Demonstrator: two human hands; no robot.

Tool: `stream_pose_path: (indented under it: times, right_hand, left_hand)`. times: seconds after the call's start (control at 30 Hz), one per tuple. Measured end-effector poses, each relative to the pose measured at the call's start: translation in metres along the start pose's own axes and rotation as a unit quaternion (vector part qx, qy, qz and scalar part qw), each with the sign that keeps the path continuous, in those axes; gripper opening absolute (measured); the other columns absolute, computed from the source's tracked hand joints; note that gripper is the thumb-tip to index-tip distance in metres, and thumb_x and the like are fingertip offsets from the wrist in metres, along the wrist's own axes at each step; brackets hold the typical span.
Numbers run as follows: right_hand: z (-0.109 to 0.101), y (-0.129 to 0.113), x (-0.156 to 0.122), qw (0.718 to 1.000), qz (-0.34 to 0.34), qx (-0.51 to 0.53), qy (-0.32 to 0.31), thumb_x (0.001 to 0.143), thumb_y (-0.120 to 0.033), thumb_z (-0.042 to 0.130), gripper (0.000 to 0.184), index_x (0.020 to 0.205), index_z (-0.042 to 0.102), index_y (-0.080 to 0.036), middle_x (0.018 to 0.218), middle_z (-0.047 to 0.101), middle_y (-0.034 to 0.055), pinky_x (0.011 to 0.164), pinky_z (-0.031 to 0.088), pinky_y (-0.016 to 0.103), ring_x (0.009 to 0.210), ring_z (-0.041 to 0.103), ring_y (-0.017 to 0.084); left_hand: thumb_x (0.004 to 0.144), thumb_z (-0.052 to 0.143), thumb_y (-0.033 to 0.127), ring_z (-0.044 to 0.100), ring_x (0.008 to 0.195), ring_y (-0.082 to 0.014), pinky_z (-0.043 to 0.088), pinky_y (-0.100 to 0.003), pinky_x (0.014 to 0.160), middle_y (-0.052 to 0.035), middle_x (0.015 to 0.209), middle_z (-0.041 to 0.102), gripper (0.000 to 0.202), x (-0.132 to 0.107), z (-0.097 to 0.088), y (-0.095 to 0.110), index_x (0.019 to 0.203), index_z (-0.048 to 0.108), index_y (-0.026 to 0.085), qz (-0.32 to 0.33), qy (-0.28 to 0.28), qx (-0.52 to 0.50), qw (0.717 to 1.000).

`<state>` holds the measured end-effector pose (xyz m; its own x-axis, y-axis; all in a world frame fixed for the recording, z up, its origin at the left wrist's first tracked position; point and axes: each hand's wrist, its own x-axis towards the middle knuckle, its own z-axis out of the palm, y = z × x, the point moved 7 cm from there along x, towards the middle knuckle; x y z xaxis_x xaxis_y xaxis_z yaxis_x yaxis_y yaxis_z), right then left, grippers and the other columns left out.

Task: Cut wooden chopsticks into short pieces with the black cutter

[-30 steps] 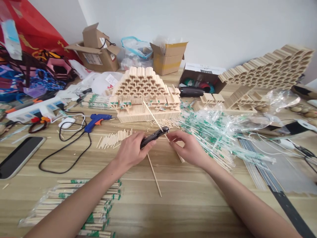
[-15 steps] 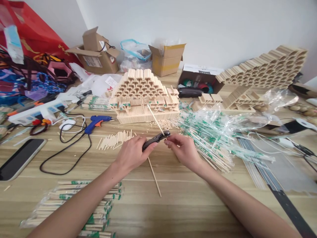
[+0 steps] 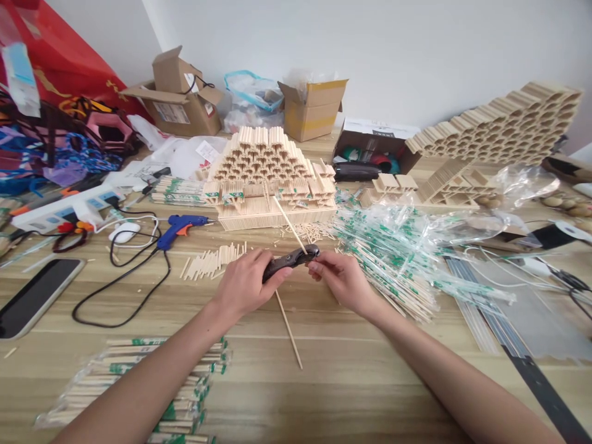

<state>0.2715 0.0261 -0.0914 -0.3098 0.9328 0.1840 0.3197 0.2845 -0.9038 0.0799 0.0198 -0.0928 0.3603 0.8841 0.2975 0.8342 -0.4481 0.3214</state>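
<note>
The left hand (image 3: 243, 285) has its fingers closed firmly around dark pliers (image 3: 289, 260); the right hand's (image 3: 345, 280) fingers pinch their tip, where a long bamboo skewer (image 3: 288, 327) crosses.

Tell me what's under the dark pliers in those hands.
Below the dark pliers, a thin wooden stick lies on the wooden tabletop, its upper end hidden by the left hand. Whatever lies directly beneath the pliers is covered.
</note>
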Motion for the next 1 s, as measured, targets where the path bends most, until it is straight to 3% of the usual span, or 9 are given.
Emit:
stream_pose_path:
  times: [0.6,0.8,1.0]
  right_hand:
    - [0.010,0.006,-0.001,0.998,0.025,0.052,-0.018,0.099,-0.050,0.056,0.040,0.072,0.060,-0.020,0.066,0.059,0.0017,0.062,0.046,0.028,0.063,0.054,0.015]
    - [0.014,0.011,-0.002,0.995,0.039,0.090,-0.005,0.095,-0.056,0.061,0.038,0.086,0.066,-0.020,0.076,0.068,0.0041,0.062,0.052,0.028,0.066,0.062,0.016]
    - [0.012,0.022,-0.001,0.996,0.050,0.076,0.009,0.093,-0.045,0.066,0.027,0.099,0.069,-0.019,0.086,0.075,0.0070,0.068,0.056,0.030,0.075,0.069,0.018]
  left_hand:
    - [0.102,0.037,0.062,0.065,0.073,-0.0222,0.043,-0.032,0.062,-0.0077,0.079,0.068,0.055,0.001,0.000,0.003,0.084,0.065,0.018,-0.013,-0.013,0.023,1.000]
    - [0.102,0.034,0.063,0.064,0.068,-0.0216,0.039,-0.031,0.059,-0.0072,0.075,0.068,0.058,0.002,0.001,0.002,0.080,0.063,0.019,-0.024,-0.013,0.031,0.999]
    - [0.102,0.036,0.064,0.063,0.069,-0.0222,0.037,-0.031,0.059,-0.0073,0.075,0.067,0.057,0.005,0.004,-0.005,0.077,0.061,0.019,-0.042,-0.018,0.014,0.999]
